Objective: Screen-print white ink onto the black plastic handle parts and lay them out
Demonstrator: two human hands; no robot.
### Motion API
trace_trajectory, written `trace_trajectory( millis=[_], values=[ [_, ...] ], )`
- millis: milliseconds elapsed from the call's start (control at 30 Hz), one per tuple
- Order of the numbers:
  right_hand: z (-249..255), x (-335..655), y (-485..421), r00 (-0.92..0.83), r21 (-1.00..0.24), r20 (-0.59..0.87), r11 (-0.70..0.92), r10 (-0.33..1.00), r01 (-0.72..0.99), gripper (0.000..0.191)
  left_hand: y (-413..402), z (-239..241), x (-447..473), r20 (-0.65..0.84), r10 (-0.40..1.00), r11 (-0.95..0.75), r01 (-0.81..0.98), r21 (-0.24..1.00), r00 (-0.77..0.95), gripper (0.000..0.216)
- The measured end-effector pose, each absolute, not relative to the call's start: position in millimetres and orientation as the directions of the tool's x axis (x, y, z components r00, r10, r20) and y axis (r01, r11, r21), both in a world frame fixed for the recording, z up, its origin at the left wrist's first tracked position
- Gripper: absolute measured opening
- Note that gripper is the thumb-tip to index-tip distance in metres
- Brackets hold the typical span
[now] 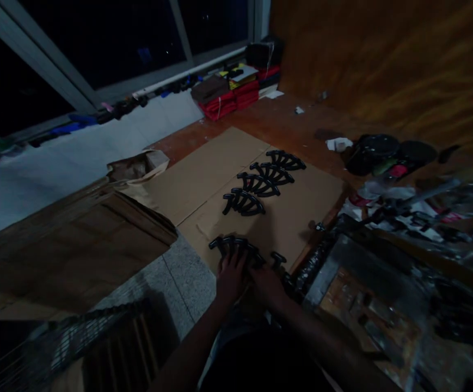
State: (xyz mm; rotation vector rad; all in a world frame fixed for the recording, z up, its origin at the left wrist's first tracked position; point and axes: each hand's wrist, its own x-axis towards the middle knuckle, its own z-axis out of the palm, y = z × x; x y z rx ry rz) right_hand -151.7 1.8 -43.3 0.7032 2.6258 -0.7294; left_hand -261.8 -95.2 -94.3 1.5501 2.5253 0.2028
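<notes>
Both my hands rest on a black fan-shaped plastic part (230,244) lying on the near edge of a flat cardboard sheet (207,174) on the floor. My left hand (230,275) has its fingers laid over the part's curved ribs. My right hand (266,280) sits beside it, touching the part's right end near a small black piece (277,257). Several more black fan-shaped parts (263,179) lie in a diagonal row farther up the cardboard. The scene is dark and my fingers are hard to make out.
A crumpled cardboard box (138,166) lies at the left. Red stacked bundles (236,92) sit by the window. Black round items (373,152) and cluttered scraps (403,212) fill the right. A metal-topped machine (354,288) stands near my right arm, a wire crate (81,343) at bottom left.
</notes>
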Motion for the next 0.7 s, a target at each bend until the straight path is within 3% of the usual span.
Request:
trace_trajectory(
  millis=[100,267,533,700],
  values=[
    [-43,-157,-2,-0.811,-0.404,-0.446,0.724,0.378,0.559,0.039,-94,-109,-277,-0.043,0.931,0.362,0.908,0.21,-0.361,0.07],
    [-43,-161,-8,-0.828,-0.488,-0.408,0.675,0.384,0.554,0.046,-91,-113,-341,-0.024,0.971,0.236,0.95,0.203,-0.236,0.063],
    [-33,-168,-9,-0.821,-0.531,-0.414,0.628,0.394,0.569,0.04,-55,-96,-458,-0.131,0.988,0.1,0.983,0.153,-0.08,0.058],
    [-22,-144,-8,-0.855,-0.562,-0.242,0.652,0.459,0.509,0.03,-60,-94,-451,-0.084,0.993,0.096,0.988,0.119,-0.086,0.059]
  ],
)
